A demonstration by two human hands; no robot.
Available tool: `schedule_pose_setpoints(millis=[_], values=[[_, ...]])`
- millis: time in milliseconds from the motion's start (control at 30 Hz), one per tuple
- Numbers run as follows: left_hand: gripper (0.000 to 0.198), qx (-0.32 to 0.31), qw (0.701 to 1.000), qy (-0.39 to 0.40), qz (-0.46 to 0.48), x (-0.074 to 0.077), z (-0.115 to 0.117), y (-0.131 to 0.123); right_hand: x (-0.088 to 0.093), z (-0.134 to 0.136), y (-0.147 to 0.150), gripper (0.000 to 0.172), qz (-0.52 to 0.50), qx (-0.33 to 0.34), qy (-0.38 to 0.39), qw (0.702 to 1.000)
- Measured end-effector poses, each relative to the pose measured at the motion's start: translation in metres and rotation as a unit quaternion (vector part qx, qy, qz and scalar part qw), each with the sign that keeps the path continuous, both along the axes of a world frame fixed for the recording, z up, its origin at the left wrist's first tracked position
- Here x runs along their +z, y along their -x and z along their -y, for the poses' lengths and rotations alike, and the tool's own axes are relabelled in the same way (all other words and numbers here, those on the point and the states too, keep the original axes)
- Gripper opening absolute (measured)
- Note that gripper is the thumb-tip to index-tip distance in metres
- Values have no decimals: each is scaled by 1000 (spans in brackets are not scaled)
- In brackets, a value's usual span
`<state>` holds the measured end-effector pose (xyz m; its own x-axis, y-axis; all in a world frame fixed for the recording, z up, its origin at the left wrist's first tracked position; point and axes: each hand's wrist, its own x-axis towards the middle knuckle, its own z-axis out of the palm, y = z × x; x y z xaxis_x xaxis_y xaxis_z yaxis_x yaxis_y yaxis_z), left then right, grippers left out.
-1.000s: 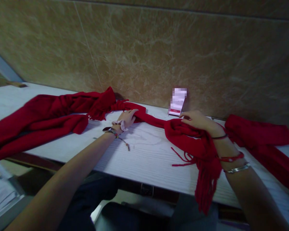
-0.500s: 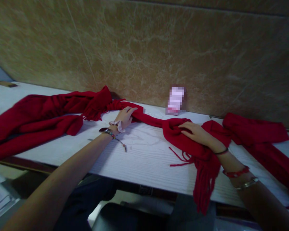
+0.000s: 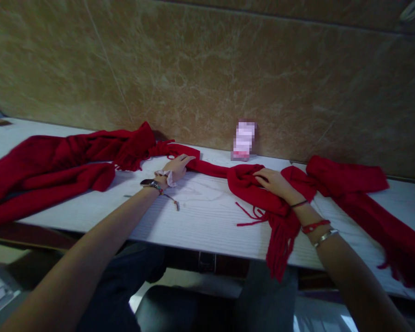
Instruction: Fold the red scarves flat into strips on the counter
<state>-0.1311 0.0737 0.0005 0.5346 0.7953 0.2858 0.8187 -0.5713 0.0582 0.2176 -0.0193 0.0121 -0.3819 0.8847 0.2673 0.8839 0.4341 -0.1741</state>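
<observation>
A red scarf point(image 3: 252, 190) lies bunched on the white table, a narrow twisted stretch running left to a flat end by the wall. My left hand point(image 3: 177, 167), with a scrunchie and bracelets at the wrist, grips the scarf near that left end; its fingers point right, and the undersides are hidden. My right hand point(image 3: 275, 184) is closed over the looped, bunched part, fingertips in the fold. Below the right hand, long red fringe point(image 3: 279, 249) hangs over the table's front edge.
More red knitted cloth point(image 3: 62, 152) lies heaped at the left, and another red length point(image 3: 366, 210) at the right. A blurred-out phone-like object point(image 3: 244, 140) leans against the marbled wall point(image 3: 193, 69). The white table point(image 3: 193, 226) ends close to my legs.
The view has shifted slightly, so everything sits a little further left and higher. Both hands keep nearly the same places on the scarf.
</observation>
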Motion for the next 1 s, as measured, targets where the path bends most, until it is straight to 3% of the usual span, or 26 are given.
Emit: schedule_pose_setpoints(millis=[167, 333, 633, 700, 800, 900, 1000], values=[[52, 2, 1000, 7, -3, 0, 5, -2, -1, -1, 2, 32, -7, 5, 3, 1000], [46, 28, 1000, 0, -5, 0, 4, 1, -1, 2, 6, 44, -33, 54, 8, 998], [44, 208, 973, -95, 44, 16, 0, 43, 3, 10, 23, 37, -55, 110, -12, 992], [47, 217, 968, -116, 54, 15, 1, 45, 1, 9, 22, 38, -69, 124, -8, 990], [52, 130, 979, -146, 62, 10, 4, 37, -4, 8, 20, 41, -80, 133, 6, 988], [49, -38, 986, -160, 41, 5, 12, 17, -8, 9, 20, 47, -79, 139, 22, 987], [41, -173, 977, -126, 5, 2, 24, -6, -9, 10, 21, 49, -64, 145, 36, 987]])
